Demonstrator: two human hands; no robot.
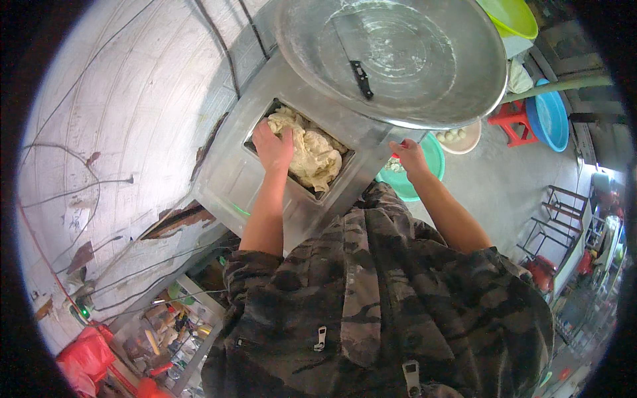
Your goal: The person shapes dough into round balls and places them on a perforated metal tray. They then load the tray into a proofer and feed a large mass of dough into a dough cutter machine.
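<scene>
A lumpy mass of pale dough (316,154) fills the rectangular opening in the top of a stainless-steel machine (219,181). My left hand (274,147) is on the dough's left end, thumb and fingers either side of a fold; the fingertips are partly hidden. Beside the machine's right side, my right hand (412,158) has its fingers closed around a small red part (396,155), mostly covered by the hand. Beyond the opening sits a wide, shallow metal pan (473,74), with a broad-bladed knife (361,79) lying in it.
A green basin (434,164) with pale pieces inside is below my right hand. Past it stand a pale bowl of dough balls (465,144), a red stool (512,122) and a blue basin (550,117). Cables (219,37) hang along the white brick wall (134,89).
</scene>
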